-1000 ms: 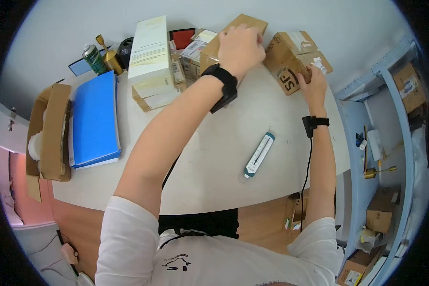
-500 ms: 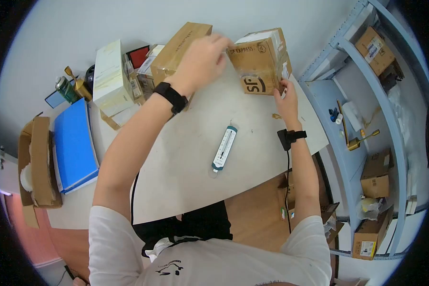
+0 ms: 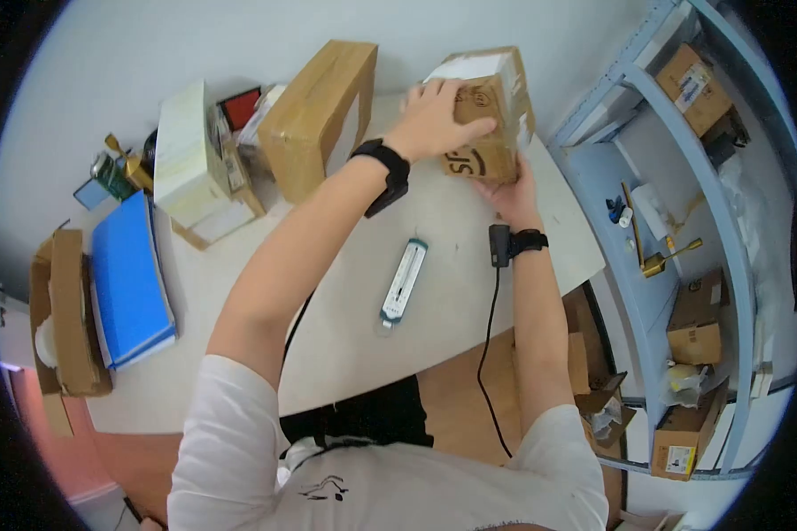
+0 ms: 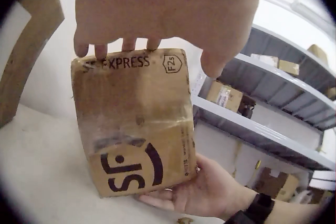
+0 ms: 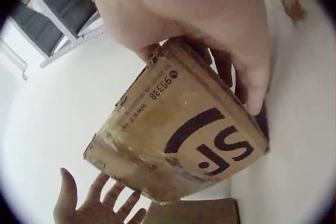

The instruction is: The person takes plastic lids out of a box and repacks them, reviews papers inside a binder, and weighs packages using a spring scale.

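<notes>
A cardboard box with black SF lettering (image 3: 478,102) (image 4: 136,124) (image 5: 184,124) stands tilted at the back right of the table. The right hand (image 3: 515,196) (image 4: 207,190) (image 5: 194,14) grips its lower right corner, fingers under the bottom. Across the upper front reaches the left hand (image 3: 438,119) (image 4: 168,11) (image 5: 94,211), its fingers spread and fingertips at the top edge, the thumb held apart. Whether the box's far bottom edge rests on the table is hidden. A teal and white spring scale (image 3: 404,281) lies in front.
A taller cardboard box (image 3: 314,124) stands left of the hands, with a white box (image 3: 186,159) beyond it. Blue folders (image 3: 131,274) and an open carton (image 3: 81,310) are at the far left. Shelving (image 3: 620,177) stands to the right; a black cable hangs from the right wrist.
The left hand has moved from the taller box to the SF box's top edge. The right hand has shifted from the SF box's side to under its corner, and the box is tilted more.
</notes>
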A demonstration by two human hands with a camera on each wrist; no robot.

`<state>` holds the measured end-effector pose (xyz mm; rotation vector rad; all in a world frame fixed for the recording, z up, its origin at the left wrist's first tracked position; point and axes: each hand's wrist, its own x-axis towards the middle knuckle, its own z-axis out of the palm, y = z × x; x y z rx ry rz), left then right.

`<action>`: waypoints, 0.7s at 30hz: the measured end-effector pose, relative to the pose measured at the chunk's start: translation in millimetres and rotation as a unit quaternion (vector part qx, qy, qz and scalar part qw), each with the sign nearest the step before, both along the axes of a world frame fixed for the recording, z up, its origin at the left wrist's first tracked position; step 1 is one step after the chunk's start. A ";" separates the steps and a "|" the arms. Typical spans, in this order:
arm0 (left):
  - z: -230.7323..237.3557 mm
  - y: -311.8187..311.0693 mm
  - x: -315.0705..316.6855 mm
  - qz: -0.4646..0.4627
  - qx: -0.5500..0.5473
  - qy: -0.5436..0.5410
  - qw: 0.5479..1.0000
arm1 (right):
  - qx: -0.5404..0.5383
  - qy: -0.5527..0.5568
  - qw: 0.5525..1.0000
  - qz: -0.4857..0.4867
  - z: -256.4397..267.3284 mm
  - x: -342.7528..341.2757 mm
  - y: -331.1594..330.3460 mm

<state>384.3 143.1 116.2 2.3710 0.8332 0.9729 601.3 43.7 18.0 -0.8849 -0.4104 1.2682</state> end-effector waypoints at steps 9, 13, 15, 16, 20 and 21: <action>54.9 -153.7 -121.4 -0.111 0.020 -0.110 0.987 | 0.184 -0.046 0.979 -0.079 65.6 -52.7 -128.6; 47.7 -231.1 -229.4 -0.078 -0.150 -0.144 0.975 | 0.220 -0.136 0.957 -0.134 93.0 -143.6 -198.5; 26.5 -266.2 -274.9 -0.011 -0.185 -0.173 0.967 | 0.182 -0.237 0.951 -0.082 90.4 -190.2 -223.0; 21.0 -282.8 -295.7 0.014 -0.209 -0.180 0.961 | 0.166 -0.253 0.953 -0.028 89.2 -210.0 -231.4; -7.3 -337.7 -384.2 0.159 -0.240 -0.068 0.955 | 0.274 -0.407 0.860 0.141 86.9 -281.4 -227.5; -11.5 -347.2 -396.4 0.220 -0.255 -0.112 0.935 | 0.263 -0.389 0.867 0.170 74.8 -297.2 -227.1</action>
